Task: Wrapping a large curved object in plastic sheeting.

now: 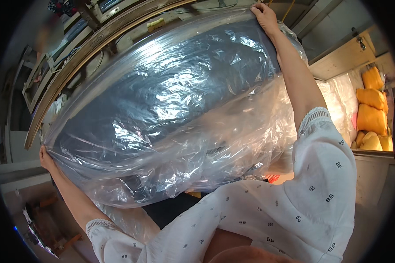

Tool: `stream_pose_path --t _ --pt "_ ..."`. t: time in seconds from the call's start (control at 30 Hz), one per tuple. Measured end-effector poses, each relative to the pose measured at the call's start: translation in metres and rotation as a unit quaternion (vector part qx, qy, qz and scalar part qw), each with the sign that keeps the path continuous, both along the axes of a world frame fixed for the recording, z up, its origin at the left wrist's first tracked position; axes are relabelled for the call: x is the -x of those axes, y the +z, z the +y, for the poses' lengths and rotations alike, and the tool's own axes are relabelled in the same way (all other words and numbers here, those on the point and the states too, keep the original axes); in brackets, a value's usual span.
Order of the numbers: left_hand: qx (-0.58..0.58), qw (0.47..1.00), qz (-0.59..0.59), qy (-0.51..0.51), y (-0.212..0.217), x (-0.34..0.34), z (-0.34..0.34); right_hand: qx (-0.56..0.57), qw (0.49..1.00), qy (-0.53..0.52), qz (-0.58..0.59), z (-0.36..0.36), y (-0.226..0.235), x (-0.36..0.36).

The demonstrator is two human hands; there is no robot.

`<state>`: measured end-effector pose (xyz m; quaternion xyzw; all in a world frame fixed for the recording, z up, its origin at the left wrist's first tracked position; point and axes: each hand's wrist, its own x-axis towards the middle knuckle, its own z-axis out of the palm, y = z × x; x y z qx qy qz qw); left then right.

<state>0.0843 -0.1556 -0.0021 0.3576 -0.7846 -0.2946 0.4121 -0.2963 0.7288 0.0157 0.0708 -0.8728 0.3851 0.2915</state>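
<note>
Clear film (206,114): lower folds overlap & glare washes out a lot, so can't tell if it's a bag or loose sheet, or how many layers. R side partly hidden behind R forearm; underside n/v. Dark layer (118,103) seen only thru film; material unclear, can't tell if it's inside or just under.

Film spans btwn both hands, bulk on wearer's side of the grip line, lower folds hanging toward the torso. Far edge runs hand to hand, bowed outward (lens bends edges, so true shape uncertain). Dark layer also sits btwn the hands.

Film is transparent, shiny, wrinkled, w/ bright white reflections mid-span; smoother along far edge, bunched toward wearer. Dark layer reads blue-grey.

Grip: L hand (46,158) closed on film at its L end, fingertips partly obscured. R hand (266,19) higher & farther out, thumb + fingers pinching film at its far R corner. Arms spread wide.

Outward: wooden rail (98,40) just past film's far edge, btwn the hands; small yellow item (156,24) beyond, ID unclear. Right of R hand: wooden door (343,55), then orange bundles (371,118). Red item (272,178) well below R hand, mostly covered.
</note>
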Motion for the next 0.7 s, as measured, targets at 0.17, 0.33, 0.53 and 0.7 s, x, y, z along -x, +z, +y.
stream_pose_path --t 0.17,0.33,0.53,0.7 --pt "-0.001 0.999 -0.041 0.033 0.007 0.023 0.013 0.015 0.998 0.052 0.017 0.007 0.003 -0.002" --pt "0.062 0.983 -0.121 0.12 0.003 0.005 -0.009 -0.038 0.996 -0.062 0.051 -0.006 0.002 0.002" --pt "0.042 0.988 -0.11 0.101 0.002 -0.004 -0.02 0.033 0.996 -0.063 0.052 0.005 -0.002 0.01" --pt "-0.001 0.998 -0.037 0.041 0.004 0.008 -0.014 0.058 0.992 -0.099 0.049 0.007 0.001 0.007"
